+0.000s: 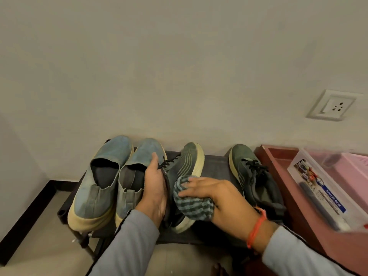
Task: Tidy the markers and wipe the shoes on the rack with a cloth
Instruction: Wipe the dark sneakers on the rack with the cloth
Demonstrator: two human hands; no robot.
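1. Your left hand [154, 188] grips the inner side of the dark green sneaker [184, 166], fingers laid along its collar and laces, thumb side toward you; it tips the shoe onto its edge so the outer side and pale sole face right
2. That sneaker's long axis runs from you toward the wall, toe pointing away and a little to the right, heel nearest you at the front edge of the rack [215, 162]
3. Your right hand [215, 198] lies over a striped grey-blue cloth [191, 204], fingers spread and lightly curled round the wad, pressing it against the sneaker's side near the heel
4. The second green sneaker [253, 176] sits flat on the rack to the right, apart from the first, toe toward the wall and angled slightly left, laces up
5. Two blue slip-on shoes [103, 182] stand side by side on the left of the rack, toes pointing to the wall, heels with tan soles toward you; the right one touches the back of your left hand
6. Just right of the rack is a reddish wooden tray [278, 170] holding a clear plastic box [322, 194] labelled Multi Box, its length running from the wall toward you; dark marker-like shapes show through it, blurred
7. A white wall socket [332, 105] sits above the tray, and an orange thread [256, 228] circles your right wrist
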